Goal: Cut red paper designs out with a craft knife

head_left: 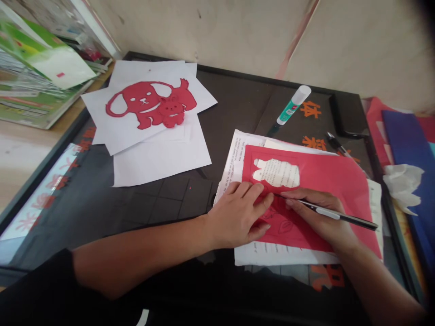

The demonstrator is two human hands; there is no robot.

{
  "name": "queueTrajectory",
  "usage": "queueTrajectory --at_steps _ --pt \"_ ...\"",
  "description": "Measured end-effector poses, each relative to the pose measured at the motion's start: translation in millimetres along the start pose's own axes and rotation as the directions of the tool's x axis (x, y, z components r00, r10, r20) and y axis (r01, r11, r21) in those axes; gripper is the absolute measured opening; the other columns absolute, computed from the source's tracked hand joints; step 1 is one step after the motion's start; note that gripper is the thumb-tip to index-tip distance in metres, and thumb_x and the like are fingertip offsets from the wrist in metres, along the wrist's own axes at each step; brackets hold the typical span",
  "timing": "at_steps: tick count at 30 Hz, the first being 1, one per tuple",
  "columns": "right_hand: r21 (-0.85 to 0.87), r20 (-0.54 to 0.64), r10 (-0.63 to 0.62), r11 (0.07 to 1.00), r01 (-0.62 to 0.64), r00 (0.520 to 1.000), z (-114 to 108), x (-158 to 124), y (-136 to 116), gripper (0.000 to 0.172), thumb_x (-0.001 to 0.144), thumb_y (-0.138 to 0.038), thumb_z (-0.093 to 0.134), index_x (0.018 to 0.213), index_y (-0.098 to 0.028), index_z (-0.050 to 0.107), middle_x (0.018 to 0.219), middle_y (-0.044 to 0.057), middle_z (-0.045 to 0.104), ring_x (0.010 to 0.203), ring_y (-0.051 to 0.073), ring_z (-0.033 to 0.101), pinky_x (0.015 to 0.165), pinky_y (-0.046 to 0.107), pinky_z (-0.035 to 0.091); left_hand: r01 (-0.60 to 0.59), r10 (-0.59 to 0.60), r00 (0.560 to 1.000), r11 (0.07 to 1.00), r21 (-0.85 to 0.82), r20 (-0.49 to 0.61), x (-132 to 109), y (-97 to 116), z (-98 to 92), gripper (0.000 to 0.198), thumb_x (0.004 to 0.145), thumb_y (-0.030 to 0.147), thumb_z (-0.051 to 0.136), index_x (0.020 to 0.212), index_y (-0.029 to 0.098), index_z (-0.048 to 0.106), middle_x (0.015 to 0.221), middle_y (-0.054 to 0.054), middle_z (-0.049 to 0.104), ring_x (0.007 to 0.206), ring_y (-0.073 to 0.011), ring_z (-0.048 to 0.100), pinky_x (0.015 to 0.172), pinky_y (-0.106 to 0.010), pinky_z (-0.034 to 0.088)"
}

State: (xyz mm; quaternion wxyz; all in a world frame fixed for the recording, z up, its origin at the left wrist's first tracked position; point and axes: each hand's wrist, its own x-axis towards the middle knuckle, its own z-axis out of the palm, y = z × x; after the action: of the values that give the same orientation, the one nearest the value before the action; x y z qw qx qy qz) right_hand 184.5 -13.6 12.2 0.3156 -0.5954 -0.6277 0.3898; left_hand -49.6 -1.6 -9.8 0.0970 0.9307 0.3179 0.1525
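A sheet of red paper [335, 181] lies over printed white pages. An animal-shaped opening in it shows the print below, and pencil lines of a drawing run below that opening. My left hand [238, 213] rests flat on the sheet's left part, fingers spread and holding nothing. My right hand [319, 217] is closed around a slim black-and-silver craft knife [353, 220]. The knife's tip touches or nearly touches the red paper beside my left fingertips; the exact contact is too small to see.
White sheets [163, 158] with a red dog paper-cut [142, 97] and a smaller red animal lie at left. A glue stick [294, 105] stands behind the pages. A pen [336, 142], crumpled white tissue [404, 185] and a blue folder-like item [404, 149] are at right.
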Motion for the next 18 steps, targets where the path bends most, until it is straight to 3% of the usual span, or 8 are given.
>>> queueTrajectory --at_steps 5,18 --pt "-0.03 -0.001 -0.027 0.999 0.027 1.0 -0.5 -0.3 -0.1 0.014 0.084 -0.035 0.071 0.089 -0.024 0.078 0.092 0.005 0.078 0.08 0.021 0.074 0.073 0.033 0.063 0.014 -0.014 0.998 1.0 0.002 0.054 1.0 1.3 -2.4 0.057 0.096 0.05 0.044 0.137 0.011 0.051 0.129 -0.016 0.052 0.108 -0.0302 0.049 0.093 -0.046 0.041" --pt "0.016 0.031 -0.023 1.0 0.023 0.999 -3.0 -1.4 -1.1 0.01 0.083 -0.035 0.072 0.087 -0.027 0.077 0.09 0.002 0.077 0.077 0.019 0.073 0.07 0.03 0.061 0.022 -0.022 0.997 1.0 0.005 0.073 0.5 1.2 -1.8 0.058 0.096 0.051 0.044 0.138 0.012 0.05 0.133 -0.017 0.05 0.11 -0.0311 0.049 0.093 -0.047 0.04"
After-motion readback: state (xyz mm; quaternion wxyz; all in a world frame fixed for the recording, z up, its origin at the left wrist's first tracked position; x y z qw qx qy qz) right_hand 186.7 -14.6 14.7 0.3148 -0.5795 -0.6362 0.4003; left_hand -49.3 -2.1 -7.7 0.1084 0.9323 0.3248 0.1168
